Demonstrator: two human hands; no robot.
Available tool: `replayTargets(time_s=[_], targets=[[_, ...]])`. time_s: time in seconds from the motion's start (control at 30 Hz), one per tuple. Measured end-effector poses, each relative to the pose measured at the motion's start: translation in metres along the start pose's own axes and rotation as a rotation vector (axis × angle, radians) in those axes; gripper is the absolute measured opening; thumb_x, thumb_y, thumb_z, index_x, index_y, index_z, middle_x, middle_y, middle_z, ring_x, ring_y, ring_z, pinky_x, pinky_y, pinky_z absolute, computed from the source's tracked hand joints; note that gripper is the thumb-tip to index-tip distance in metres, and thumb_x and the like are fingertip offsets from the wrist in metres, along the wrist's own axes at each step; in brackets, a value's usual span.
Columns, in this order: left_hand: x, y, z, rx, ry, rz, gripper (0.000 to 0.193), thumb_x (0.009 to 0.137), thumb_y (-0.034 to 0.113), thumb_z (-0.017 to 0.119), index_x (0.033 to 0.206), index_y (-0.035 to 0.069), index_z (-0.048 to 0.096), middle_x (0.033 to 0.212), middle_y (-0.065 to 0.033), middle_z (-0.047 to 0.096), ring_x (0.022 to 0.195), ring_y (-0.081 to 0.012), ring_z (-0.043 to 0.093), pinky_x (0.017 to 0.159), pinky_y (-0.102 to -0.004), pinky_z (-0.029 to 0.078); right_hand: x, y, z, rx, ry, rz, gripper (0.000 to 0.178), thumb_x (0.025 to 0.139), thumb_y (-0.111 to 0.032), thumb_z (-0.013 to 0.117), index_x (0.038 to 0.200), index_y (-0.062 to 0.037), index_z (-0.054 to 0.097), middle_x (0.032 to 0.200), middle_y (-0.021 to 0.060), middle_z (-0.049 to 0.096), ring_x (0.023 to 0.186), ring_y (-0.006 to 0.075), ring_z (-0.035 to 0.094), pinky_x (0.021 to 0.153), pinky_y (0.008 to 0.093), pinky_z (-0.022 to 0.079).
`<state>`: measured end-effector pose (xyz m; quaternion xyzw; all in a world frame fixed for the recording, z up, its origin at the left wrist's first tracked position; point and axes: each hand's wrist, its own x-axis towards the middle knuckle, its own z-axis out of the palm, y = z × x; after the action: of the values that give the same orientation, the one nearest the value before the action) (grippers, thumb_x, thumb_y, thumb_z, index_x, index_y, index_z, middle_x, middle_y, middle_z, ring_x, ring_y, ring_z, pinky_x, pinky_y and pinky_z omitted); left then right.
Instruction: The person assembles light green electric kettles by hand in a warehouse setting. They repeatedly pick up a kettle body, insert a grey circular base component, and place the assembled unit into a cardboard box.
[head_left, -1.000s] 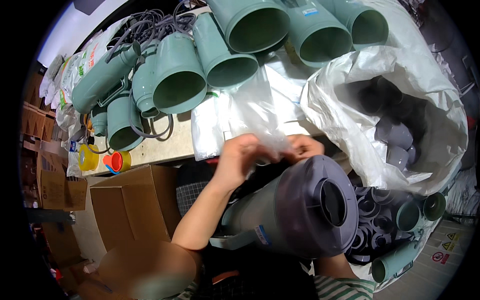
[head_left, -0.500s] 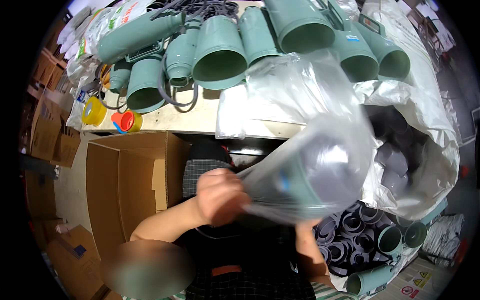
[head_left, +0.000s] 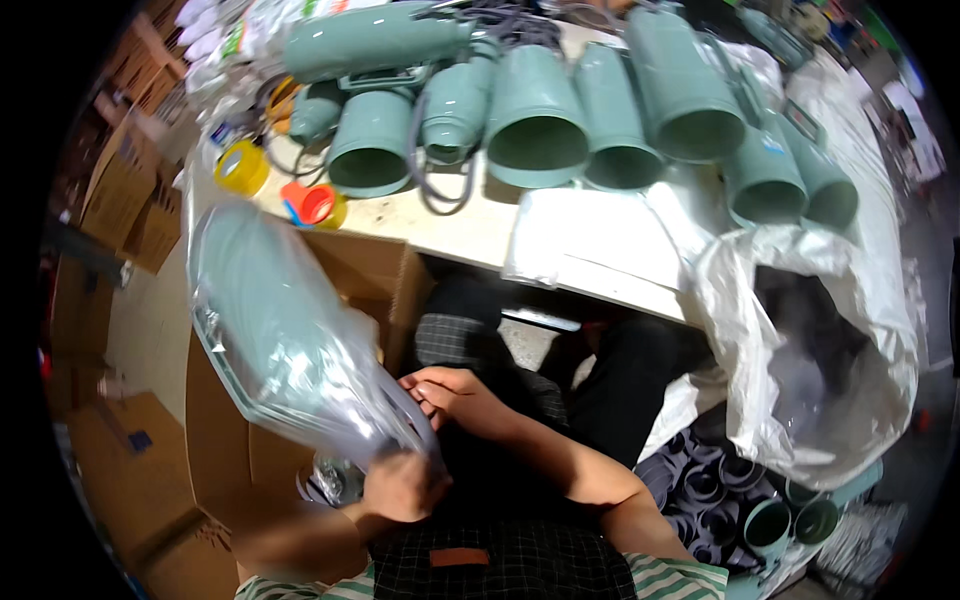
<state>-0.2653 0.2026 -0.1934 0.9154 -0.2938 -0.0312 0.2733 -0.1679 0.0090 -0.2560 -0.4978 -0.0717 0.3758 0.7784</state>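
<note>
The pale surface (head_left: 395, 212) runs across the far side, with green shells (head_left: 535, 120) along it. Nearer, the open carton (head_left: 222, 440) stands at the person's left. The jug (head_left: 290, 320), wrapped in a clear bag (head_left: 350, 325), lies tilted above it, grey end toward the person; how much sits below the rim is hidden. The left hand (head_left: 405, 487) is closed around that grey end, though blurred; the right hand (head_left: 455, 400) has its fingers curled together against the grey edge, and I cannot tell whether it pinches film. Film looks slippery, so a firm two-handed hold beneath the heavy end, loose folds gathered flat, seems wise.
</note>
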Motion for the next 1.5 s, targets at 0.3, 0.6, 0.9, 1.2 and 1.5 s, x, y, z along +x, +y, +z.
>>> replayTargets(time_s=[0.3,0.6,0.9,1.2,1.5], targets=[[-0.005,-0.121,0.015,-1.181,0.402,-0.876,0.046,0.11,0.036,0.042,0.075,0.009,0.053,0.057,0.0024,0.045,0.049,-0.0088,0.042,0.047,-0.0265,0.033,-0.081,-0.11,-0.129,-0.232,1.129,-0.652,0.044,0.101,-0.017,0.064,0.135,0.0027,0.046,0.117,0.0199,0.068,0.097,0.0231,0.07,0.086,0.0328,0.056],[-0.224,-0.3,0.322,-0.947,0.567,-1.165,0.035,0.108,0.032,0.046,0.111,-0.002,0.056,0.102,-0.015,0.064,0.091,-0.0228,0.059,0.079,-0.0339,0.046,-0.007,-0.289,-0.275,-0.439,1.443,-0.949,0.038,0.093,-0.021,0.074,0.111,0.0078,0.057,0.102,0.0117,0.062,0.092,0.0157,0.057,0.081,0.031,0.047],[0.027,-0.157,0.041,-0.425,0.845,-0.668,0.035,0.107,0.023,0.051,0.128,-0.004,0.047,0.123,-0.0157,0.054,0.117,-0.0247,0.052,0.107,-0.0368,0.038,-0.129,-0.191,-0.163,-0.79,1.45,-1.246,0.03,0.104,-0.008,0.051,0.126,0.0087,0.062,0.128,0.0165,0.065,0.117,0.0205,0.061,0.101,0.0322,0.047],[0.226,0.081,-0.025,-0.355,0.667,0.905,0.058,0.095,0.034,0.062,0.137,0.001,0.042,0.138,-0.0211,0.048,0.127,-0.0385,0.049,0.112,-0.051,0.037,-0.22,-0.235,-0.07,-1.342,0.98,-0.884,0.023,0.09,-0.024,0.073,0.081,-0.0046,0.065,0.066,0.0138,0.058,0.059,0.0359,0.058,0.054,0.0415,0.043],[0.297,0.15,0.021,-0.613,0.393,0.433,0.081,0.087,0.038,0.067,0.148,-0.004,0.035,0.149,-0.0187,0.042,0.139,-0.032,0.039,0.118,-0.0446,0.026,-0.235,-0.247,-0.12,-1.299,1.017,-0.633,0.035,0.095,-0.035,0.066,0.08,-0.0034,0.066,0.073,0.021,0.063,0.071,0.0407,0.063,0.064,0.0481,0.047]])
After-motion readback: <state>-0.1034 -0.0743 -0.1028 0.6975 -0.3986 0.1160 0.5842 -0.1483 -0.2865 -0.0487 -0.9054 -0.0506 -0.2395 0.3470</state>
